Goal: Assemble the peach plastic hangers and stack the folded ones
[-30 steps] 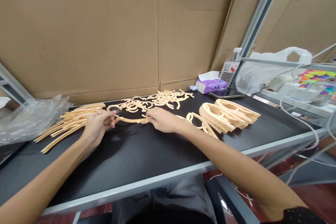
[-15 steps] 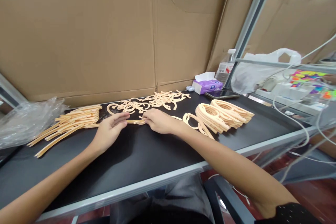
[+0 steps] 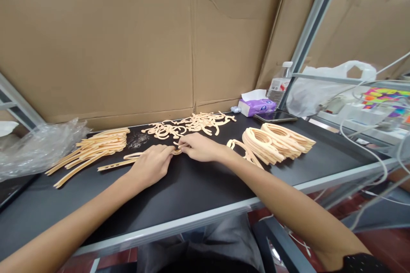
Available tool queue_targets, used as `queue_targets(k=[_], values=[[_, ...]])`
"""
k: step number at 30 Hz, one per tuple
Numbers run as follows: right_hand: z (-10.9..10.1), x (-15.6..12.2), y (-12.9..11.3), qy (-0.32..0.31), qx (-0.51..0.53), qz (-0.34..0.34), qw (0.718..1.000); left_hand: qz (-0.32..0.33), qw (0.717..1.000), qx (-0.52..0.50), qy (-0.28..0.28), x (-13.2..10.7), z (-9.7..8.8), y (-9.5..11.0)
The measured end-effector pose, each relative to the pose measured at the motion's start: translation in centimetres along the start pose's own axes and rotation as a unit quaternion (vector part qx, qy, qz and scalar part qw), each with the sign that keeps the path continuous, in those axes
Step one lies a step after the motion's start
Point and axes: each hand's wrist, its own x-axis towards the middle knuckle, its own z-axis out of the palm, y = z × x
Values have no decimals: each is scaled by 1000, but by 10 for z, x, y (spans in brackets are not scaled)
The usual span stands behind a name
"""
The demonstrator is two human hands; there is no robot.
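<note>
My left hand (image 3: pixel 152 164) and my right hand (image 3: pixel 200 147) meet at the middle of the black table, fingers pinching a peach plastic piece (image 3: pixel 176 151) between them. A long perforated strip of that piece (image 3: pixel 115 164) runs left from under my left hand and ends near a narrow loop. Just beyond my hands lies a loose tangle of curved peach pieces (image 3: pixel 188 124). To the left is a pile of long peach strips (image 3: pixel 96 149). Stacked peach rings (image 3: pixel 265 145) stand to the right of my right forearm.
A crumpled clear plastic bag (image 3: pixel 35 149) lies at the left end of the black table (image 3: pixel 179 192). A tissue pack (image 3: pixel 256 107), phone (image 3: pixel 275 117) and plastic bottle (image 3: pixel 278 85) stand at the back. Cardboard (image 3: pixel 128 38) lines the wall; cables hang right.
My left hand has moved right, closer to my right hand, and now grips the piece. The perforated strip swings out to the left of it. The view has shifted slightly.
</note>
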Motion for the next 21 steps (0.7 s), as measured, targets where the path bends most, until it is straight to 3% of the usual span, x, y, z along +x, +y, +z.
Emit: queue_targets(k=[5,9,14,21], values=[[-14,-4,-1,39,-69,83,993,17,998,-54,37,9,8,-18],[-21,-4,4,88,-91,128,984,26,997,-43,53,11,11,-21],[-24,-4,9,96,-60,106,988,21,997,-58,49,8,11,-19],[-17,-5,5,44,-104,76,991,-56,993,-99,31,7,10,-18]])
